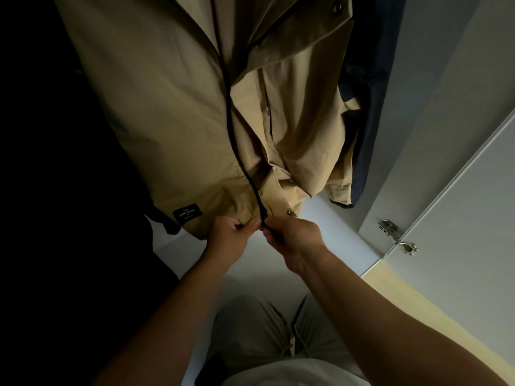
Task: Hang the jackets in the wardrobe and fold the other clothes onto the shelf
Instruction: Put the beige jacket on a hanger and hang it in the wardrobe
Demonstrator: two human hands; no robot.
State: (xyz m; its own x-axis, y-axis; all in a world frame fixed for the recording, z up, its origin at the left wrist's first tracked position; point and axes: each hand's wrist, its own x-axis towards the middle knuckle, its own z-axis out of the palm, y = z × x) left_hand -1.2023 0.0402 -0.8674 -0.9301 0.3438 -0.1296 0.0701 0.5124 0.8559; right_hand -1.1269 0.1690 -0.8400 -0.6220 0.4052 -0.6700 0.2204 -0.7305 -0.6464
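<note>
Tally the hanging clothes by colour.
tan jacket: 1
navy garment: 1
Total: 2. The far left is too dark to count.

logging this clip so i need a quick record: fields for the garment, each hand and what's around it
garment: tan fabric jacket, hanging, black label patch near its hem
zip: black zip running down the front to the hem
left hand: pinches the hem beside the zip
right hand: pinches the zip's bottom end
beside it: dark navy garment, hanging on the right
door: pale wardrobe door with metal hinge
</note>
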